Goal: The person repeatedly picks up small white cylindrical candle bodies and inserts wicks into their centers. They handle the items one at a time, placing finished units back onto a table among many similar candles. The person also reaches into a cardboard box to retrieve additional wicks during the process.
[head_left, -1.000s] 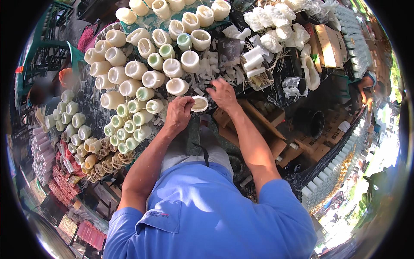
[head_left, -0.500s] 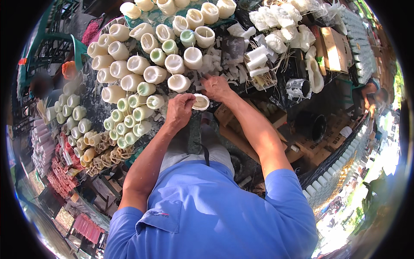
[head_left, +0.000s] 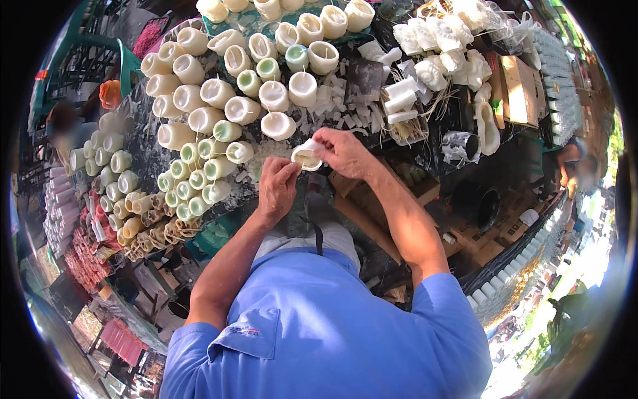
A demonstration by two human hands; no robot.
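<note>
As Left Fingers Pinch, Right Hand Meets the Rim of the Cream Oval Cup

While the left hand keeps thumb and fingertips pressed together at the near left edge of the cream oval cup, over comes the other side of the action: the right hand, palm down, fingers curled at the far right rim! The left pinch is closed, with the cup's edge in it. The right fingers are bent inward and close together; whether they grip the rim itself or a bit of something white against it, I cannot tell.

And where is the cup? Up between the two hands, in front of the body, its open face turned upward, just off the near edge of the table.

Look at the crowd behind it! Cream cups pack the tabletop, many showing wicks, with pale green cups mixed among them. White scraps litter the dark surface beyond the right hand, then come white cylinders and frilly white pieces. A silvery can lies on its side to the right; lower down, near the right forearm, sits a cardboard box, with a black bucket farther right.
</note>
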